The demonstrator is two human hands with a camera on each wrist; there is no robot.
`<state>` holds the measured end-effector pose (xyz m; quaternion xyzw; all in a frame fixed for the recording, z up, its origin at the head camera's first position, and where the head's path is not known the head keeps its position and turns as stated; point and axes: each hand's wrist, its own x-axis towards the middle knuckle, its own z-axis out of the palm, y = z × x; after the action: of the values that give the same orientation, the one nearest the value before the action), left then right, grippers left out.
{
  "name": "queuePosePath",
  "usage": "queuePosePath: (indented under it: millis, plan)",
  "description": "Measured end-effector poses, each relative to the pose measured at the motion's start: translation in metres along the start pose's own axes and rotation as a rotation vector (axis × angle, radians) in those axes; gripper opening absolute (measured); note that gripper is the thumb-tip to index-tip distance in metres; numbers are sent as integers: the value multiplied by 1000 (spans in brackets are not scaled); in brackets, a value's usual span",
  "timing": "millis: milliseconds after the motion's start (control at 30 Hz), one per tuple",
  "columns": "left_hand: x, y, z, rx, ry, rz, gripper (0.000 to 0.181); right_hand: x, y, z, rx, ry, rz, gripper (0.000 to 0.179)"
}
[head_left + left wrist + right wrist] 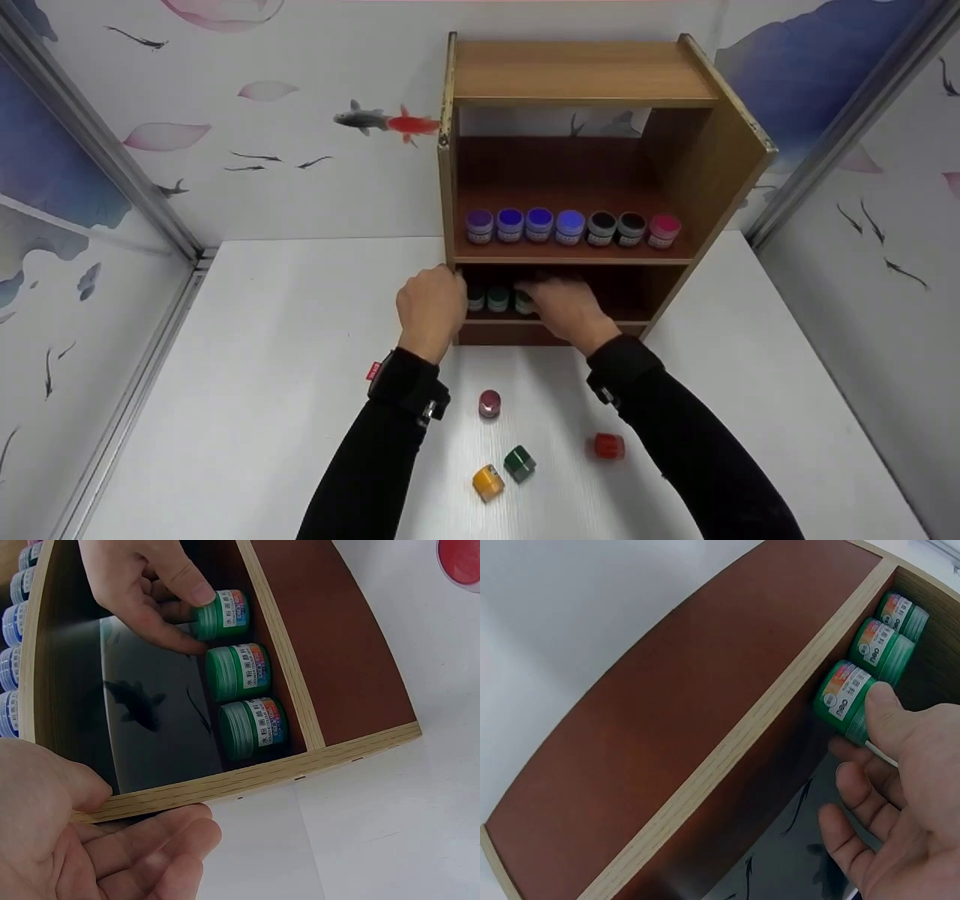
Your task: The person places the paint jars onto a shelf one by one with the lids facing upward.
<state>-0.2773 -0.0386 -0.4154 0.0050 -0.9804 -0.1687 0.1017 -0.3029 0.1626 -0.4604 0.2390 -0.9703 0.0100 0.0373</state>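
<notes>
My right hand [566,306] reaches into the lower compartment of a small wooden shelf [585,71] and pinches a green paint jar [842,695] between thumb and fingers. That jar stands at the right end of a short row. Two more green paint jars [238,673] stand to its left, close to the side panel. With the thumb inside and the fingers outside, my left hand [433,309] holds the front edge of the shelf's left side panel [180,795].
Purple, blue, black and pink paint jars [570,227] line the middle shelf. On the white table [285,360] in front lie a dark red jar [489,403], a green jar [520,463], a yellow jar [488,483] and a red jar [609,446]. Patterned walls enclose the table.
</notes>
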Motion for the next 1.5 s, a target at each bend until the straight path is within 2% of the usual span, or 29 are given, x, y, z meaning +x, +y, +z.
queuePosePath:
  millis: [200, 467, 633, 767, 867, 1000, 1100, 1500]
  plan:
    - [-1, 2, 0, -20, 7, 2, 38, -3, 1, 3, 1, 41, 0, 34]
    - [-2, 5, 0, -25, 14, 2, 38, -5, 2, -3, 3, -13, 21, 41]
    - [-3, 4, 0, -28, 4, -7, 38, -8, 3, -6, 15, -12, 36, 48]
    - [-2, 3, 1, -21, -3, -9, 39, -14, 7, -9, 61, 38, 18, 49]
    - [-2, 2, 1, -14, 11, 5, 39, -21, 10, -10, 86, 105, -18, 47]
    - [-2, 1, 1, -15, 33, 28, 40, -31, 12, -9, 89, 195, -60, 44]
    - [-2, 0, 1, -20, 27, 26, 41, -39, 13, -7, 87, 225, -88, 43]
    - [-2, 0, 0, -13, 1, 10, 40, -65, 5, -2, 106, 145, -183, 39]
